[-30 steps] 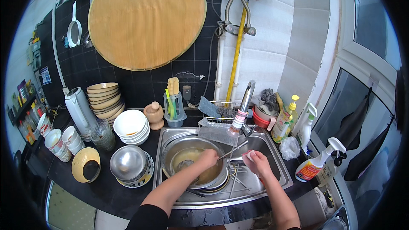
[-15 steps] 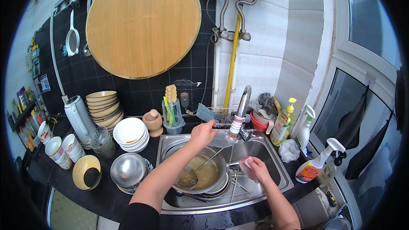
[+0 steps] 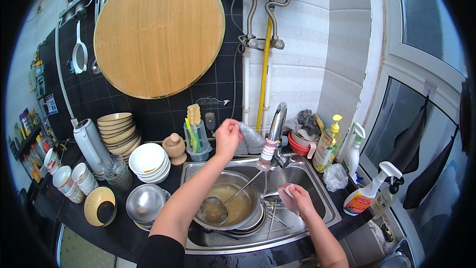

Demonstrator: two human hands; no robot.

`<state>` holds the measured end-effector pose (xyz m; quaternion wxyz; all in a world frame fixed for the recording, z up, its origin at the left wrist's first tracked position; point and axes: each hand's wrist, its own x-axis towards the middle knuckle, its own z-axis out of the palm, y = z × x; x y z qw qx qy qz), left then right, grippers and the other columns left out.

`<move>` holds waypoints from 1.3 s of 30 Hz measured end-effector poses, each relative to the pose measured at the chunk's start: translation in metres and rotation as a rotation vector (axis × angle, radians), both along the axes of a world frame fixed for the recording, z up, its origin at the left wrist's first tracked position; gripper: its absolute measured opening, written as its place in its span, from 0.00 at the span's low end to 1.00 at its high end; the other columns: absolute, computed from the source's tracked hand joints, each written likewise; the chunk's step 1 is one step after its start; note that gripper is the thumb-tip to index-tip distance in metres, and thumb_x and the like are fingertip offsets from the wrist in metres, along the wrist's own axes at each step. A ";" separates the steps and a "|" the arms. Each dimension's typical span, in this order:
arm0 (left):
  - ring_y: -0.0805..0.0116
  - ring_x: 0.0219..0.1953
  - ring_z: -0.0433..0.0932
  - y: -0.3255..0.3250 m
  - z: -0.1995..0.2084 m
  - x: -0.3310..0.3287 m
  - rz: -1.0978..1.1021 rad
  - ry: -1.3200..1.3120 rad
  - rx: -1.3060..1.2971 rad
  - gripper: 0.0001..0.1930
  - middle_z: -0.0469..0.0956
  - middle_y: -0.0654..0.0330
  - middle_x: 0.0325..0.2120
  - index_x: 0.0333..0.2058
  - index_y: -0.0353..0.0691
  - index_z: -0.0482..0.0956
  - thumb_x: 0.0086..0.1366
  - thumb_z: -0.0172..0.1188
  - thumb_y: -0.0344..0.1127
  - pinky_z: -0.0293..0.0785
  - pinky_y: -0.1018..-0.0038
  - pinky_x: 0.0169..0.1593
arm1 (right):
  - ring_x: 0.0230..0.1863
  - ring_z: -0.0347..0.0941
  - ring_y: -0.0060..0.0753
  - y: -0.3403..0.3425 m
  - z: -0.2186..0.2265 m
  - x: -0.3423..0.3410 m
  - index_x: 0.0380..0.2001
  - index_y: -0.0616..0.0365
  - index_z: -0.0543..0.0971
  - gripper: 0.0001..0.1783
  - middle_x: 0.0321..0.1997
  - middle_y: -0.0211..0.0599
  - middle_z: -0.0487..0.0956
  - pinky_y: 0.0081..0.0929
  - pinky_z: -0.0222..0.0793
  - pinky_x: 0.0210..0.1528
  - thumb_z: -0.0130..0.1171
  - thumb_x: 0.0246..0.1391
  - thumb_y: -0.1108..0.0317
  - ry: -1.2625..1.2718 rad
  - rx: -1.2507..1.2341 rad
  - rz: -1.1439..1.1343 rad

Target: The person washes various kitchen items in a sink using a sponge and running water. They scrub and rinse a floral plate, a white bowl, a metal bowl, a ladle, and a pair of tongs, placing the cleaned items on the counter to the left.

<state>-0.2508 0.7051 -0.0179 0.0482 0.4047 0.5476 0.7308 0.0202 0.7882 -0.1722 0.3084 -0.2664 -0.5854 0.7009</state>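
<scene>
My left hand is raised left of the tap, fingers pinched on a grey, mesh-like cloth. Motion blurs this cloth, so its exact kind is unclear. Over the right part of the sink, my right hand grips a folded pink and white cloth. Water runs down from the tap between my hands. Below my left forearm, a metal pot of cloudy brownish water holds a ladle. Under the pot are stacked dishes and several chopsticks.
Left on the counter stand white bowls, a metal bowl, beige bowls, a wooden mortar and a utensil holder. To the right are a soap bottle, spray bottles and a crumpled plastic bag.
My left hand has moved up and left, away from the tap, with the grey cloth swinging beside it. My right hand stays nearly in place with its cloth. The view has shifted slightly.
</scene>
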 end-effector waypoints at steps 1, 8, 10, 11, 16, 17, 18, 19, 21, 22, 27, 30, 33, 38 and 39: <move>0.77 0.21 0.74 0.007 0.005 -0.004 -0.012 -0.029 0.082 0.04 0.75 0.61 0.21 0.34 0.34 0.70 0.62 0.47 0.26 0.70 0.82 0.23 | 0.40 0.71 0.23 0.000 0.003 -0.001 0.43 0.61 0.73 0.16 0.40 0.32 0.75 0.20 0.66 0.43 0.49 0.56 0.61 0.001 -0.007 -0.004; 0.70 0.33 0.76 0.027 -0.007 -0.029 0.079 0.434 -0.345 0.12 0.78 0.58 0.29 0.39 0.34 0.75 0.56 0.51 0.23 0.71 0.75 0.40 | 0.40 0.71 0.23 0.000 0.002 -0.006 0.43 0.60 0.73 0.16 0.40 0.32 0.75 0.20 0.66 0.43 0.49 0.56 0.61 0.029 0.010 0.008; 0.57 0.34 0.76 0.022 -0.038 -0.040 0.157 0.651 -0.322 0.14 0.77 0.52 0.30 0.38 0.34 0.76 0.52 0.49 0.23 0.71 0.68 0.40 | 0.40 0.71 0.23 -0.003 0.004 -0.009 0.43 0.59 0.74 0.16 0.39 0.32 0.76 0.20 0.66 0.43 0.50 0.56 0.61 0.042 0.009 0.023; 0.50 0.34 0.75 0.012 -0.037 -0.030 0.216 0.701 -0.344 0.12 0.77 0.49 0.29 0.34 0.34 0.77 0.50 0.49 0.24 0.70 0.64 0.40 | 0.39 0.71 0.22 -0.004 0.008 -0.008 0.43 0.59 0.74 0.16 0.39 0.31 0.76 0.19 0.66 0.42 0.50 0.56 0.61 0.018 0.027 0.010; 0.50 0.25 0.71 -0.031 -0.063 0.023 0.213 0.753 -0.226 0.03 0.71 0.51 0.19 0.19 0.36 0.71 0.48 0.50 0.27 0.68 0.60 0.29 | 0.38 0.70 0.21 -0.011 0.019 -0.009 0.42 0.59 0.74 0.15 0.38 0.30 0.76 0.18 0.65 0.41 0.50 0.56 0.61 0.003 0.005 0.011; 0.50 0.28 0.73 -0.033 -0.086 0.023 0.172 0.720 -0.431 0.04 0.73 0.50 0.22 0.21 0.37 0.73 0.49 0.50 0.30 0.69 0.60 0.31 | 0.38 0.70 0.21 -0.011 0.016 -0.012 0.42 0.59 0.75 0.15 0.38 0.30 0.76 0.18 0.65 0.41 0.50 0.56 0.61 0.009 -0.007 0.008; 0.50 0.30 0.75 -0.032 -0.104 0.029 0.129 0.578 -0.717 0.06 0.76 0.49 0.26 0.23 0.37 0.74 0.50 0.49 0.32 0.71 0.60 0.34 | 0.37 0.70 0.21 -0.008 0.009 -0.014 0.42 0.59 0.75 0.15 0.38 0.30 0.76 0.18 0.65 0.40 0.50 0.56 0.61 0.015 -0.018 -0.003; 0.49 0.31 0.75 -0.032 -0.126 0.029 0.108 0.529 -0.788 0.08 0.76 0.48 0.29 0.27 0.38 0.76 0.50 0.50 0.33 0.72 0.60 0.35 | 0.37 0.70 0.21 -0.007 0.006 -0.016 0.42 0.59 0.75 0.15 0.37 0.30 0.76 0.18 0.65 0.40 0.50 0.56 0.61 0.021 -0.027 -0.008; 0.53 0.31 0.76 -0.013 -0.200 0.012 -0.010 0.264 -0.878 0.10 0.77 0.49 0.29 0.32 0.39 0.76 0.50 0.53 0.31 0.72 0.63 0.36 | 0.39 0.70 0.21 -0.011 0.005 -0.019 0.42 0.60 0.75 0.15 0.39 0.31 0.76 0.17 0.63 0.44 0.50 0.55 0.63 0.017 -0.025 0.034; 0.55 0.31 0.77 -0.007 -0.218 0.010 -0.128 0.099 -0.927 0.10 0.77 0.50 0.28 0.33 0.39 0.76 0.50 0.54 0.31 0.72 0.64 0.37 | 0.41 0.69 0.20 -0.012 0.006 -0.019 0.42 0.61 0.75 0.14 0.39 0.31 0.75 0.17 0.63 0.45 0.51 0.55 0.64 0.015 -0.024 0.048; 0.55 0.31 0.76 -0.001 -0.249 0.021 -0.244 0.214 -0.903 0.07 0.77 0.51 0.27 0.31 0.39 0.75 0.52 0.56 0.32 0.70 0.66 0.36 | 0.39 0.70 0.21 -0.018 0.011 -0.011 0.41 0.60 0.75 0.14 0.38 0.31 0.76 0.17 0.64 0.43 0.50 0.55 0.64 -0.007 -0.015 0.009; 0.53 0.30 0.75 -0.031 -0.184 0.059 -0.334 0.460 -0.888 0.04 0.76 0.50 0.26 0.27 0.39 0.75 0.51 0.54 0.29 0.69 0.63 0.34 | 0.38 0.71 0.21 -0.009 -0.001 -0.004 0.41 0.59 0.75 0.14 0.37 0.30 0.76 0.19 0.65 0.42 0.49 0.56 0.63 0.068 0.018 -0.065; 0.51 0.29 0.73 -0.054 -0.154 0.075 -0.326 0.660 -0.856 0.03 0.74 0.51 0.24 0.25 0.39 0.75 0.50 0.54 0.28 0.68 0.61 0.33 | 0.39 0.72 0.24 -0.018 0.015 0.002 0.43 0.61 0.73 0.16 0.38 0.33 0.76 0.19 0.66 0.43 0.50 0.55 0.62 0.258 -0.008 -0.215; 0.56 0.33 0.71 -0.094 -0.131 0.076 -0.322 1.045 -0.583 0.04 0.73 0.59 0.27 0.26 0.41 0.77 0.49 0.56 0.30 0.67 0.66 0.35 | 0.39 0.71 0.25 -0.020 0.039 0.020 0.42 0.60 0.73 0.17 0.39 0.35 0.76 0.20 0.66 0.42 0.52 0.53 0.61 0.326 -0.074 -0.318; 0.57 0.34 0.70 -0.105 -0.124 0.078 -0.326 1.088 -0.633 0.04 0.72 0.60 0.29 0.26 0.41 0.78 0.49 0.56 0.31 0.66 0.67 0.36 | 0.39 0.71 0.25 -0.020 0.037 0.022 0.42 0.60 0.73 0.17 0.39 0.34 0.76 0.20 0.66 0.43 0.52 0.53 0.61 0.321 -0.073 -0.309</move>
